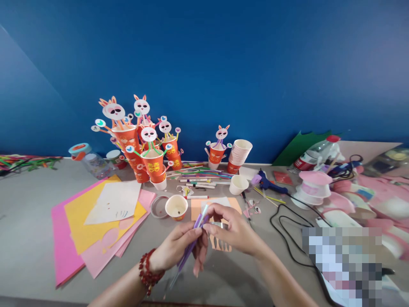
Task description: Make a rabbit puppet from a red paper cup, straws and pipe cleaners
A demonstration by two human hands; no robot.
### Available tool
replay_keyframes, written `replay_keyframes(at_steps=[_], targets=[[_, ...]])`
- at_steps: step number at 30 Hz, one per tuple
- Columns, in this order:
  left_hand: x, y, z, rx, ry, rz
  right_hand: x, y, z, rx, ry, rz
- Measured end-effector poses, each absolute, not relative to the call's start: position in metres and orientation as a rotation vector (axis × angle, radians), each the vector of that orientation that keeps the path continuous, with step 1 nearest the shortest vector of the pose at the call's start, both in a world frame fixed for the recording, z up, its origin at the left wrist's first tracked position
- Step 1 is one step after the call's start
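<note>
My left hand [177, 247], with a red bead bracelet at the wrist, is pinched on a bunch of thin purple and pale straws [191, 245] that slant from lower left to upper right. My right hand [234, 230] is closed on the upper part of the same bunch, fingers curled near its tips. Both hands hover above the grey table [28, 213], just in front of an orange paper sheet [196, 207] and an orange paper cup [176, 207] lying open-side up.
Pink and yellow paper sheets [92, 230] lie at the left. Orange cups with paper bunny heads [145, 145] stand at the back, beside a stack of cups [239, 155], loose straws [201, 175], a white cup [238, 184], a blue glue gun [268, 183] with a black cable, and pink clutter at the right.
</note>
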State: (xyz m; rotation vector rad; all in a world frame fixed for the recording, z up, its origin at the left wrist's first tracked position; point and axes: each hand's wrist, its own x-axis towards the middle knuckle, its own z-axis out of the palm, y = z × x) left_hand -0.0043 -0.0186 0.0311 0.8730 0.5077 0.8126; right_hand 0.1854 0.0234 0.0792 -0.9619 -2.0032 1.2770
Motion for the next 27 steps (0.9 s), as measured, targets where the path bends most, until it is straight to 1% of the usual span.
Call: replay_keyframes(at_steps=[6,27], targets=[[-0.0038,-0.0181,0.0258,0.739,0.393,0.795,0.1878,0.0224,0.0747,-0.997,-1.963,1.271],[-0.0098,-0.0128,0.0206,0.697,0.28,0.667,0.1882,0.0287,0.075,-0.775,-1.96,1.234]])
